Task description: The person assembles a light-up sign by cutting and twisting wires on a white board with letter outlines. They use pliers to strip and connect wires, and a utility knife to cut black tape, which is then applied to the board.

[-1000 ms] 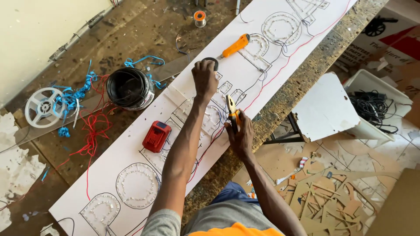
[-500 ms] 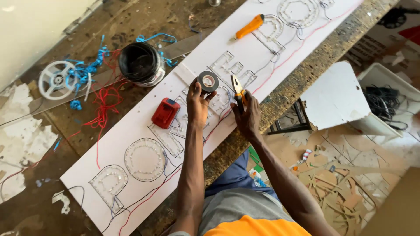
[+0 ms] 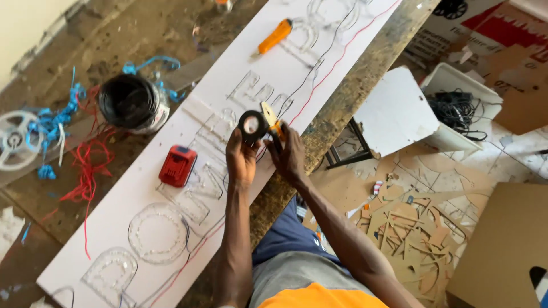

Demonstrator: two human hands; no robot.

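Note:
My left hand [image 3: 242, 157] holds a black roll of tape [image 3: 252, 125] up over a long white sign board [image 3: 142, 199] with clear raised letters. Close beside it, my right hand [image 3: 290, 155] grips a small yellow-handled cutter [image 3: 270, 118] whose blade end touches the roll. Thin black and red wires [image 3: 319, 80] run along the board past the letters. Both hands hover above the board's near edge.
A red battery pack [image 3: 177, 166] lies on the board to the left. An orange utility knife [image 3: 275, 36] lies farther up. A spool of black wire [image 3: 130, 102], blue and red wire scraps [image 3: 80, 165] and a white reel [image 3: 12, 140] lie on the workbench. Cardboard offcuts [image 3: 416, 234] cover the floor.
My left hand picked the tape roll off the board and brought it back beside my right hand. The view shifted closer to the hands.

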